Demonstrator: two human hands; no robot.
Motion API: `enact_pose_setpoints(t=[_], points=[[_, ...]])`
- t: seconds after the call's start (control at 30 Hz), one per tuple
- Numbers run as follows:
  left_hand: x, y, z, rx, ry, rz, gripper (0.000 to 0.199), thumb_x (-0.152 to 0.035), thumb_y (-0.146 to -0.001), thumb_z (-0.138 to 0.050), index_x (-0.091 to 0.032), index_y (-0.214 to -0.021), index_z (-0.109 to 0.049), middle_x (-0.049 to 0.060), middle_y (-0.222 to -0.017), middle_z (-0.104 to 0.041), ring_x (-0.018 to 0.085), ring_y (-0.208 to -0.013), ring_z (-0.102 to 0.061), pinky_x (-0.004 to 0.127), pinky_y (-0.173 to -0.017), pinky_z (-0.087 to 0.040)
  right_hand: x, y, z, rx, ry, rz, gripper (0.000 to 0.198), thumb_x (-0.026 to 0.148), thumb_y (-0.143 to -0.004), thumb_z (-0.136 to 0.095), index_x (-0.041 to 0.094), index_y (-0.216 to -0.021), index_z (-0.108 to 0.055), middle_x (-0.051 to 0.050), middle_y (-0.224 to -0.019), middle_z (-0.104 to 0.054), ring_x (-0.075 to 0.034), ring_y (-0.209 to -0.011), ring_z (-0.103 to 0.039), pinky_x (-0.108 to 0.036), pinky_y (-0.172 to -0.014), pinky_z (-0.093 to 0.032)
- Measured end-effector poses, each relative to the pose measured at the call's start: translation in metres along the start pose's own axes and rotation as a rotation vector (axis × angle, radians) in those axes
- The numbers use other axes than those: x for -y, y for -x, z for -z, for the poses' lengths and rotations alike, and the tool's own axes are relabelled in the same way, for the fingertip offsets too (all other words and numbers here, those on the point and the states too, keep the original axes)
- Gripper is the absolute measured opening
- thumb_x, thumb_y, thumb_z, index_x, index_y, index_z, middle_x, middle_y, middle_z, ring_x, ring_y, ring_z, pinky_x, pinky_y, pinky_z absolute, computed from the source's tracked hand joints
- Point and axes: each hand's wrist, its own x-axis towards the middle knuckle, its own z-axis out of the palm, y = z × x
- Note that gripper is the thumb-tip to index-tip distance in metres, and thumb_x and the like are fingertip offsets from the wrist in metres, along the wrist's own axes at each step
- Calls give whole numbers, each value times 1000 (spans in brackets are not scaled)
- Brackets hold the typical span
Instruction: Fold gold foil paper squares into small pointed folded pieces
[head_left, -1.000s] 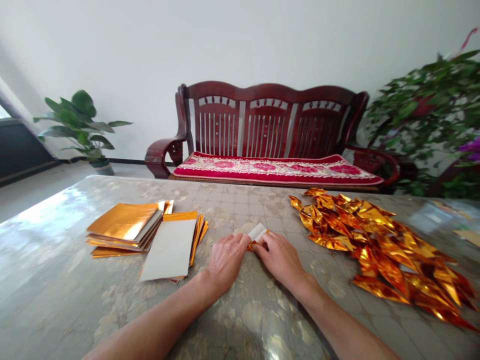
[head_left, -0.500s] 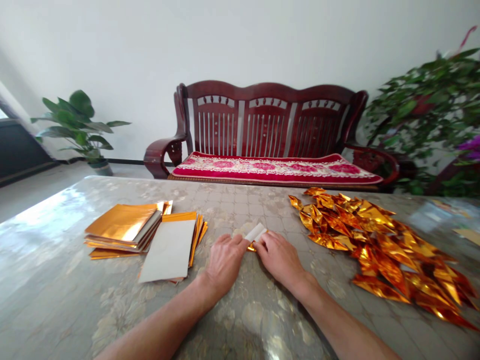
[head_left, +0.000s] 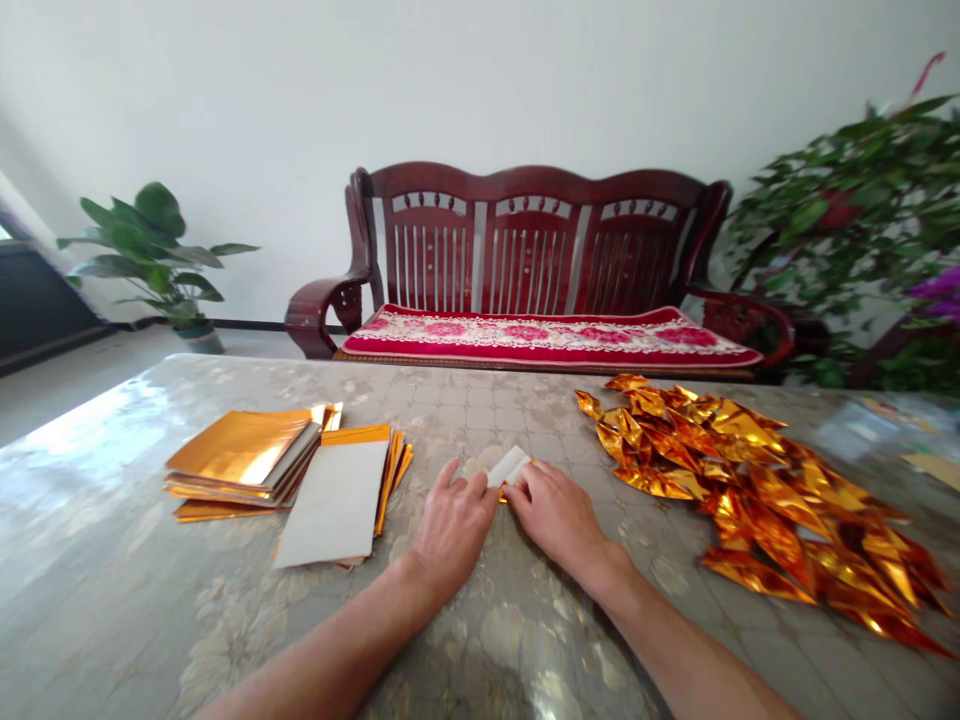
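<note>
Between my hands, at the middle of the table, is a small folded piece of gold foil paper (head_left: 508, 467), its grey-white back facing up and a gold edge showing below. My left hand (head_left: 455, 515) pinches its left end, with the index finger lifted and stretched forward. At the right end my right hand (head_left: 559, 510) grips it, thumb and fingers closed together. To the left lie a stack of gold foil sheets (head_left: 240, 447) and, overlapping it, a fanned stack with its grey side up (head_left: 334, 500). A heap of folded gold foil pieces (head_left: 750, 480) spreads on the right.
A patterned, glossy cover lies over the table (head_left: 465, 400). Clear plastic packaging (head_left: 885, 430) rests at the far right. Beyond the table stands a dark wooden bench (head_left: 525, 250) with a red cushion, with potted plants (head_left: 154, 250) on either side.
My left index finger has lifted and straightened away from the paper. The folded paper stays between both hands, and the whole view has shifted slightly.
</note>
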Motion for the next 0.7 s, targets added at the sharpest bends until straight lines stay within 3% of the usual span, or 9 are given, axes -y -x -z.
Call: enact_pose_setpoints(t=[0.47,0.7], points=[[-5,8,3,-3,-104,-97,23,-9,-90,-47,-17,-103,-64,3,-88,-62,20,-80,-63,45,-111,-33,2,0,6,53,74,-98,18,38,-92,-57,22,-86,-60,-4,-95,-65,-20,-86,-61,-29,-63,-33],[-1,9,2,-26,-40,-73,25,-5,-87,-46,-18,-101,-61,3,-91,-60,20,-84,-61,43,-109,-33,-7,-3,3,14,61,-74,17,34,-94,-55,21,-83,-60,-3,-90,-64,-20,-85,-61,-29,-64,-34]])
